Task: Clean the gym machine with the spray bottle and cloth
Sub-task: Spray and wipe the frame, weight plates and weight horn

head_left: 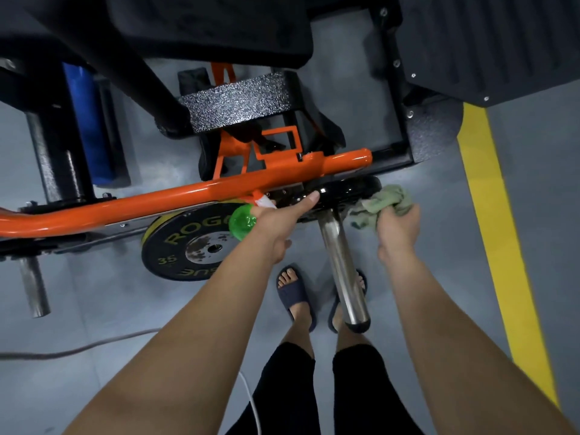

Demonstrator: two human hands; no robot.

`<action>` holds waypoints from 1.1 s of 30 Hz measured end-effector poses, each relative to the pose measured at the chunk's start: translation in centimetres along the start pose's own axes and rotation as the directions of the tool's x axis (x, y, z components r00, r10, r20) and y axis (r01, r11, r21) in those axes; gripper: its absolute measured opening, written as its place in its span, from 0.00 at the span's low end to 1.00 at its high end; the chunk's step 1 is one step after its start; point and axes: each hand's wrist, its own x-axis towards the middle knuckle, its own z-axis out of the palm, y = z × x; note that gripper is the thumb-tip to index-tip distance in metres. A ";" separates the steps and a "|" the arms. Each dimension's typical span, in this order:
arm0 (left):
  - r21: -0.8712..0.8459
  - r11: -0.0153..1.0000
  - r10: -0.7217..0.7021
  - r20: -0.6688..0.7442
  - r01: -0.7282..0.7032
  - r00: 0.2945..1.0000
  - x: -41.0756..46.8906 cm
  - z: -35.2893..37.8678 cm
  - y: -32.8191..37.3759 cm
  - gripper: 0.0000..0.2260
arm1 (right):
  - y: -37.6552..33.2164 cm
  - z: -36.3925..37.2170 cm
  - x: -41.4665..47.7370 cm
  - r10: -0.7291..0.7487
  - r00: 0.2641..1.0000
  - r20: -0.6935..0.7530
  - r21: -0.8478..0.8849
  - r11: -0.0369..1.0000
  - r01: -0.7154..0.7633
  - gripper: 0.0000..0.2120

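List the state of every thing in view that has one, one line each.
Spray bottle: held in left hand, nozzle at the orange bar.
Cloth: bunched, gripped in right hand, beside the black disc.
Chrome peg: bare below the disc.

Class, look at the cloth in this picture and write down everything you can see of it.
The cloth is pale green, soft fabric, crumpled into a loose bunch, with a darker corner hanging at lower left. The right hand grips it, fingers curled round its middle. It sits just right of the chrome bar, by the rim of the black disc; contact with the disc cannot be told.
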 end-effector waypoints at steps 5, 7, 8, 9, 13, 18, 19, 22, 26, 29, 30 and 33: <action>-0.140 0.990 -0.021 0.006 0.022 1.000 -0.2 -0.2 -0.3 0.61 | 1.2 -0.4 -1.7 0.008 0.915 0.404 -0.096 0.995 0.034 0.09; -0.085 0.994 -0.060 0.022 0.062 0.998 -0.9 -0.3 0.4 0.48 | 1.3 -0.9 -2.7 0.035 0.888 0.458 -0.162 0.986 0.045 0.09; -0.072 0.994 -0.078 0.023 0.080 0.997 -1.0 -0.4 0.7 0.50 | 0.9 -1.0 -2.6 0.023 0.913 0.407 -0.137 0.990 0.037 0.09; -0.086 0.990 -0.112 0.025 0.114 0.993 -1.3 -0.6 1.1 0.59 | 0.7 -1.0 -2.3 0.012 0.944 0.330 -0.093 0.995 0.020 0.09; -0.113 0.982 -0.145 0.069 0.152 0.987 -2.3 -0.9 2.3 0.51 | 0.7 -0.5 -2.1 0.052 0.993 0.103 0.083 0.995 -0.061 0.11; -0.175 0.964 -0.186 0.109 0.203 0.976 -2.1 -1.4 1.4 0.61 | 0.5 1.0 -2.3 0.307 0.951 -0.018 0.445 0.855 -0.268 0.19; -0.150 0.968 -0.188 0.112 0.203 0.976 -1.9 -1.5 1.2 0.58 | 0.2 1.2 -1.9 0.333 0.941 -0.053 0.462 0.844 -0.273 0.19; -0.135 0.979 -0.145 0.067 0.153 0.987 -0.9 -2.4 1.0 0.43 | -1.3 1.1 -1.6 0.184 0.979 -0.091 0.425 0.896 -0.129 0.17; -0.068 0.993 -0.092 0.040 0.094 0.995 -0.1 -3.5 1.1 0.49 | -2.2 2.1 -1.1 -0.086 0.994 -0.061 0.247 0.964 0.098 0.14; 0.002 0.996 -0.090 -0.053 0.090 0.995 -0.4 -3.6 1.4 0.40 | -2.3 3.7 -3.3 -0.390 0.918 -0.066 -0.266 0.894 0.361 0.24; 0.006 0.997 -0.080 -0.088 0.081 0.993 -0.6 -3.6 1.5 0.34 | -2.3 4.2 -4.5 -0.483 0.874 -0.046 -0.411 0.807 0.424 0.24; -0.041 0.999 -0.041 -0.143 0.035 0.989 -0.8 -3.4 1.4 0.25 | -1.8 5.6 -6.9 -0.587 0.810 0.002 -0.550 0.675 0.491 0.20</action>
